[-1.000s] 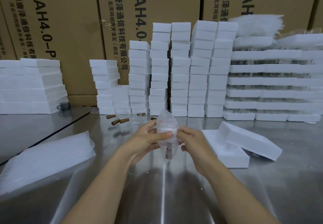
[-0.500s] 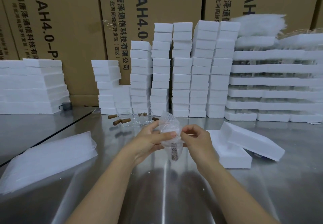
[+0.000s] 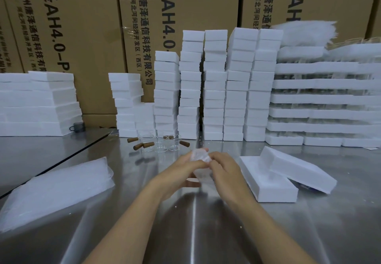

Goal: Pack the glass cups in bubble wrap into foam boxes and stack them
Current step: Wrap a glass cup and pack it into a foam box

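Both my hands hold a bubble-wrapped glass cup (image 3: 200, 156) just above the steel table. My left hand (image 3: 181, 171) grips it from the left, and my right hand (image 3: 224, 171) folds the wrap over it from the right. Most of the bundle is hidden by my fingers. An open foam box (image 3: 266, 183) lies to the right, its lid (image 3: 299, 171) leaning on its far edge. Bare glass cups (image 3: 162, 144) with brown cork handles (image 3: 144, 145) stand behind my hands.
A pile of bubble-wrap bags (image 3: 53, 189) lies at the left. Tall stacks of foam boxes (image 3: 214, 84) line the back, with flat foam stacks (image 3: 37, 102) at left and foam trays (image 3: 325, 98) at right. Cardboard cartons (image 3: 82, 36) form the wall behind.
The upright bag with the cup has been folded down and is now squeezed small between both hands. My hands have closed together around it.
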{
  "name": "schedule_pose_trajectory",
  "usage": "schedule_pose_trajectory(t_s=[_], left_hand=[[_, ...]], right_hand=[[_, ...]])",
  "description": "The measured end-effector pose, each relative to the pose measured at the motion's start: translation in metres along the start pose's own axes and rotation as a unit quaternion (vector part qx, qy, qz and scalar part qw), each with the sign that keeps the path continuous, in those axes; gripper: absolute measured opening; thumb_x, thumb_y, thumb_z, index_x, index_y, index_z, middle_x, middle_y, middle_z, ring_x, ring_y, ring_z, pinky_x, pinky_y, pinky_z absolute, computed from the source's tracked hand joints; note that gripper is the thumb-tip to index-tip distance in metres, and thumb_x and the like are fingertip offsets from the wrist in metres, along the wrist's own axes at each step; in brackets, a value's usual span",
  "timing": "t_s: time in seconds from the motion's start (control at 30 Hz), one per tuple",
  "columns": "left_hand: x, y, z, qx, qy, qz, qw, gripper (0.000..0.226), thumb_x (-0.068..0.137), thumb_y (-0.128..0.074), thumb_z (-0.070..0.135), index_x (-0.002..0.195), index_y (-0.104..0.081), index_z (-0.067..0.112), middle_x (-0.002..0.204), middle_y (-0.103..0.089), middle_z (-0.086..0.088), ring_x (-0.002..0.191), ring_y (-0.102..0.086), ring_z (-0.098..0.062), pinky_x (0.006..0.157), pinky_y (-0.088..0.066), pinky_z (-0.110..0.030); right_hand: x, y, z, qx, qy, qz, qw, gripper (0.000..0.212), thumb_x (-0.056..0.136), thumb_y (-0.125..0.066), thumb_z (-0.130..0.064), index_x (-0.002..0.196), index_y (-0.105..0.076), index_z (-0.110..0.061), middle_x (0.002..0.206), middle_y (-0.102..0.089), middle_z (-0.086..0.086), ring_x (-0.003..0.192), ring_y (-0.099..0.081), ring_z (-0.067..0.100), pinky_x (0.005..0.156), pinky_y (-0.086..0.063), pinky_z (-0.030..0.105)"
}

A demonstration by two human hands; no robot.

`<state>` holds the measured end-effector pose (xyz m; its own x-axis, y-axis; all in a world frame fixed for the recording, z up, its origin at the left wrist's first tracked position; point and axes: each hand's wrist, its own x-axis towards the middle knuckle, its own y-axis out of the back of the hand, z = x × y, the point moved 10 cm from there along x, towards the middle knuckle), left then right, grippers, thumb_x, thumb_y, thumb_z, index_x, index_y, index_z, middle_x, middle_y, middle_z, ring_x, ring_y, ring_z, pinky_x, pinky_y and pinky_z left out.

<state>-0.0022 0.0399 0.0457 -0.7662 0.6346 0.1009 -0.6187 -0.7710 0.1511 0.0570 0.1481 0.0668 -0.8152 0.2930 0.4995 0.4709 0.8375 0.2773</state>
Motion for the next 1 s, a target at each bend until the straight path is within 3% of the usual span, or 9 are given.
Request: schedule_pose_trajectory(t_s=[0.1,0.27,0.37,0.43,0.57,0.73,0.8,0.9,1.0], left_hand=[[0.0,0.0,0.001,0.038,-0.008,-0.007,0.999,0.06,0.088,-0.076,0.019,0.144,-0.06,0.034,0.129,-0.077,-0.003,0.119,-0.074,-0.02,0.101,-0.057,-0.035],[0.005,0.006,-0.007,0.063,-0.012,0.021,0.998,0.067,0.085,-0.078,-0.007,0.141,-0.061,0.025,0.128,-0.075,-0.013,0.095,-0.073,-0.009,0.079,-0.062,-0.026],[0.011,0.015,-0.012,0.045,-0.018,0.067,0.997,0.057,0.082,-0.082,-0.007,0.131,-0.066,0.018,0.118,-0.077,-0.011,0.09,-0.073,-0.007,0.077,-0.06,-0.02],[0.012,0.026,-0.012,0.03,-0.012,0.127,0.991,0.056,0.079,-0.087,0.004,0.128,-0.066,0.02,0.111,-0.073,-0.001,0.085,-0.069,-0.006,0.07,-0.054,-0.013],[0.006,0.051,-0.013,-0.025,0.002,0.221,0.975,0.064,0.056,-0.078,0.034,0.118,-0.065,0.028,0.107,-0.071,0.006,0.092,-0.063,-0.005,0.071,-0.045,-0.023],[-0.002,0.068,-0.027,-0.194,0.051,0.263,0.944,0.046,0.067,-0.083,0.039,0.11,-0.071,0.026,0.11,-0.063,0.006,0.094,-0.053,-0.014,0.075,-0.04,-0.029],[-0.002,0.073,-0.031,-0.267,0.07,0.265,0.924,0.033,0.078,-0.08,0.035,0.108,-0.069,0.027,0.102,-0.06,0.002,0.082,-0.048,-0.014,0.067,-0.036,-0.027],[0.002,0.078,-0.032,-0.331,0.059,0.254,0.907,0.031,0.087,-0.077,0.03,0.117,-0.068,0.025,0.097,-0.066,0.001,0.069,-0.049,-0.011,0.06,-0.034,-0.023],[0.002,0.086,-0.024,-0.331,0.017,0.264,0.906,0.036,0.09,-0.08,0.022,0.124,-0.071,0.016,0.111,-0.075,-0.003,0.083,-0.064,-0.012,0.068,-0.045,-0.022]], right_hand=[[-0.003,-0.006,-0.012,-0.118,0.069,-0.022,0.99,0.025,0.1,-0.05,-0.02,0.105,-0.073,-0.028,0.108,-0.061,-0.011,0.108,-0.052,0.006,0.094,-0.035,0.012],[-0.006,-0.013,-0.012,-0.128,0.06,-0.05,0.989,0.038,0.086,-0.045,-0.023,0.112,-0.073,-0.021,0.114,-0.064,-0.01,0.111,-0.058,0.007,0.103,-0.045,0.03],[-0.007,-0.008,-0.014,-0.131,0.062,-0.036,0.989,0.041,0.088,-0.046,-0.03,0.122,-0.067,-0.036,0.121,-0.06,-0.021,0.114,-0.054,-0.004,0.102,-0.044,0.022],[-0.005,0.006,-0.009,-0.178,0.055,0.012,0.982,0.036,0.096,-0.051,-0.033,0.131,-0.062,-0.033,0.13,-0.058,-0.016,0.12,-0.052,0.003,0.105,-0.045,0.03],[-0.002,0.038,-0.002,-0.427,0.01,0.113,0.897,0.045,0.096,-0.055,-0.029,0.141,-0.055,-0.024,0.14,-0.054,-0.002,0.129,-0.048,0.023,0.104,-0.039,0.039],[-0.004,0.057,0.043,-0.519,-0.153,0.049,0.84,0.055,0.093,-0.05,-0.02,0.147,-0.039,-0.023,0.141,-0.048,0.006,0.122,-0.049,0.029,0.096,-0.04,0.038],[-0.002,0.051,0.048,-0.507,-0.145,0.017,0.85,0.057,0.093,-0.051,-0.013,0.147,-0.038,-0.023,0.132,-0.051,0.006,0.114,-0.054,0.027,0.087,-0.043,0.035],[0.002,0.029,0.04,-0.413,-0.091,-0.032,0.906,0.06,0.091,-0.051,-0.006,0.146,-0.041,-0.03,0.133,-0.055,0.002,0.114,-0.059,0.027,0.084,-0.047,0.036],[-0.005,-0.005,0.025,-0.364,-0.019,-0.114,0.924,0.065,0.09,-0.049,-0.007,0.145,-0.041,-0.04,0.137,-0.057,-0.011,0.121,-0.056,0.02,0.094,-0.047,0.035]])
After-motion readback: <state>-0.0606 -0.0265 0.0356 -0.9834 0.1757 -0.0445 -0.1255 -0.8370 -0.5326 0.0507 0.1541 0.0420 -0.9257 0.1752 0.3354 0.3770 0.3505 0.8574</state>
